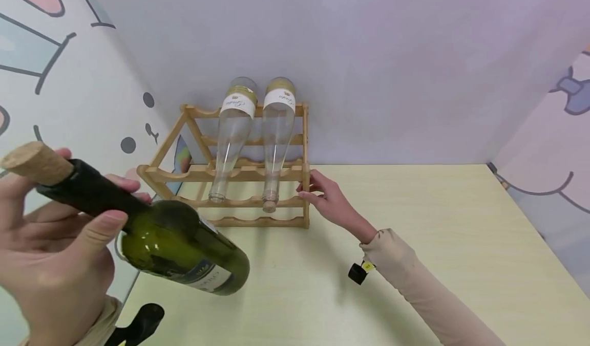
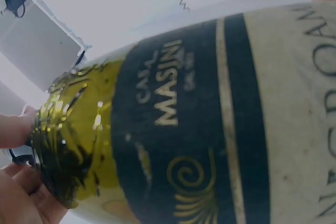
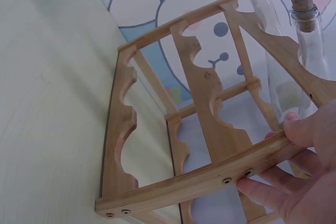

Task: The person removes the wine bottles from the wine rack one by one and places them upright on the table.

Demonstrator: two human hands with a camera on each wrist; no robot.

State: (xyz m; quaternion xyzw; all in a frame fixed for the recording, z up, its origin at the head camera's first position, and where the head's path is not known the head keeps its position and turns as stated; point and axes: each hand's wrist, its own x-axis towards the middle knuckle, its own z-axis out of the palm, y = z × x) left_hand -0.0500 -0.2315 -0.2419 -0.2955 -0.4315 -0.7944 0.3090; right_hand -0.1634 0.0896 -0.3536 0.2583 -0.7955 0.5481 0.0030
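Note:
My left hand (image 1: 60, 254) grips a green wine bottle (image 1: 184, 249) round its dark neck, in the air at the left of the head view. A cork (image 1: 37, 163) sits in its mouth, and its base tilts down to the right. The left wrist view shows its dark and cream label (image 2: 194, 119) close up. My right hand (image 1: 329, 197) holds the right side post of a wooden wine rack (image 1: 239, 174), thumb and fingers round the wood (image 3: 262, 156). Two clear bottles lie on the rack's top tier: one without a cork (image 1: 232, 131), one corked (image 1: 278, 131).
The rack stands on a pale wooden table (image 1: 438, 223) near the back wall (image 1: 369, 80). Its lower tiers have scalloped rails (image 3: 126, 129). A cartoon-printed wall (image 1: 106, 90) rises close by on the left, another on the right. Black wrist cameras (image 1: 357, 273) hang below the sleeves.

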